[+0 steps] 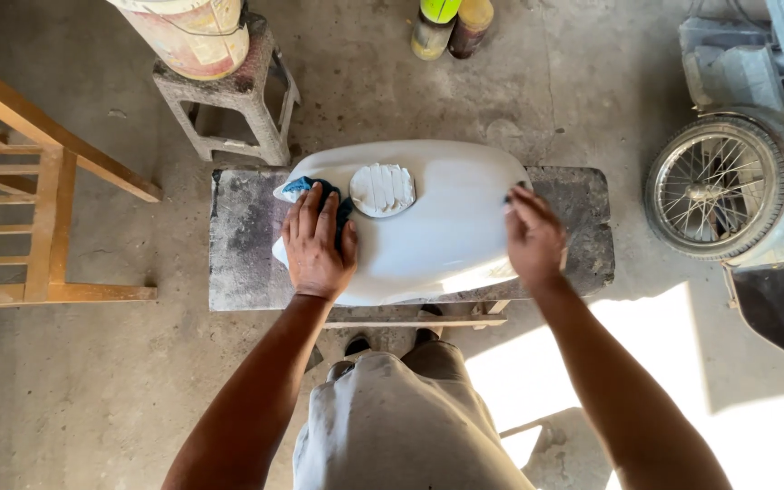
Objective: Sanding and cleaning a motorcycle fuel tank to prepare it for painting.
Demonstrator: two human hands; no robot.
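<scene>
A white motorcycle fuel tank (437, 227) lies on a dusty grey bench (238, 245) in the middle of the view. Its filler opening is covered with white masking tape (382, 189). My left hand (318, 243) lies flat on the tank's left side and presses a blue cloth (306, 187) against it. On the tank's right end rests my right hand (533, 238), fingers curled over the edge, with something small and dark at the fingertips that I cannot make out.
A wooden frame (43, 172) stands at the left. A concrete stool (229, 109) behind the bench carries a paint bucket (192, 32). Two spray cans (451, 25) stand on the floor at the back. A spoked wheel (723, 186) lies at the right.
</scene>
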